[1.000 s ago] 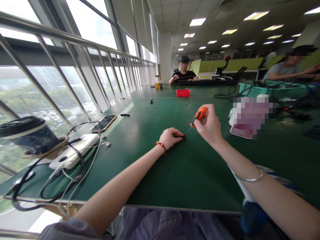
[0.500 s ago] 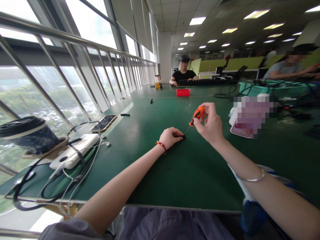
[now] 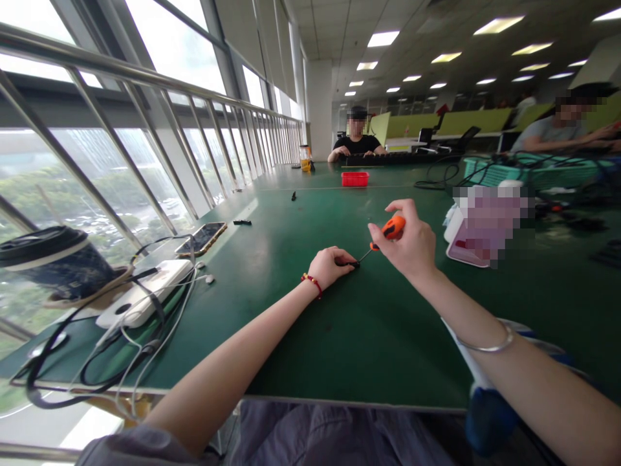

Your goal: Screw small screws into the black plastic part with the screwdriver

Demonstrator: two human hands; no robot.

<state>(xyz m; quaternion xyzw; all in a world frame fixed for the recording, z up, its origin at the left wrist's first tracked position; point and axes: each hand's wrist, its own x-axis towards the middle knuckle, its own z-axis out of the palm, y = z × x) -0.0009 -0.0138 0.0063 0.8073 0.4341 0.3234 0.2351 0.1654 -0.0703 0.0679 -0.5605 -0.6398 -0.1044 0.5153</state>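
Note:
My left hand (image 3: 328,266), wearing a red bracelet, pinches a small black part (image 3: 353,264) against the green table (image 3: 310,323). To its right my right hand (image 3: 412,239) holds a screwdriver (image 3: 394,226) with an orange and black handle. The screwdriver leans over to the right, its thin shaft running down to the black part. Thumb and forefinger of the right hand are spread apart, while the handle rests against the other fingers. Whether the tip sits in a screw is too small to tell.
Two small black pieces, one (image 3: 242,222) nearer and one (image 3: 294,195) farther, lie left of a red tray (image 3: 355,179). A phone (image 3: 202,239), white power bank (image 3: 145,292), cables and cup (image 3: 55,262) line the left edge. A teal basket (image 3: 533,171) stands right; people sit beyond.
The screwdriver has tipped further to the right, and my right thumb and forefinger have spread away from its handle. My left hand and the black part have stayed put.

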